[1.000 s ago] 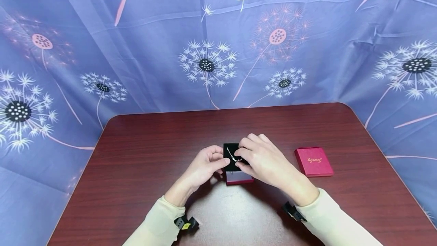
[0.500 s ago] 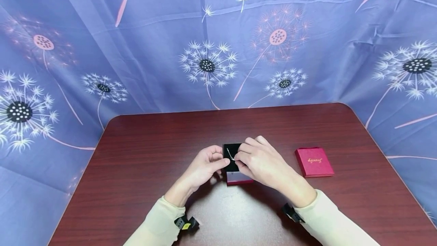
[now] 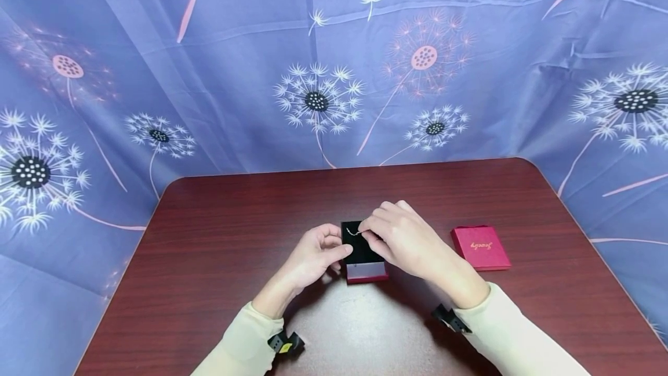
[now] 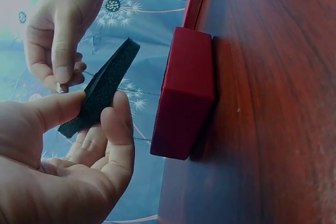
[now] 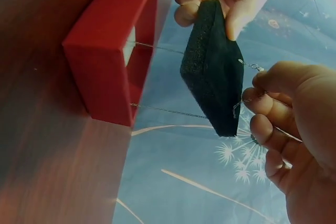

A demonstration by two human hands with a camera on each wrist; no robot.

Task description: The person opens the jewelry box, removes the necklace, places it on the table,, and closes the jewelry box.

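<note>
My left hand (image 3: 312, 253) holds a square black foam pad (image 3: 361, 250) between thumb and fingers, raised above the open red jewelry box (image 3: 367, 275). A thin silver necklace (image 5: 254, 67) passes through the pad. Its front part stands off the pad's face, and my right hand (image 3: 409, 241) pinches it between thumb and fingertips. Behind the pad, two strands of the chain run down into the box (image 5: 100, 80), as the right wrist view shows. In the left wrist view a small shiny piece (image 4: 61, 87) pokes out at my right fingertips.
The red lid (image 3: 481, 247), with gold lettering, lies to the right on the dark reddish wood table (image 3: 250, 208). A blue curtain with dandelion prints (image 3: 235, 74) hangs behind and beside the table.
My right hand, with the necklace pinched in it, has moved slightly up and away across the pad, uncovering more of its black face. The left hand and the pad stay nearly still.
</note>
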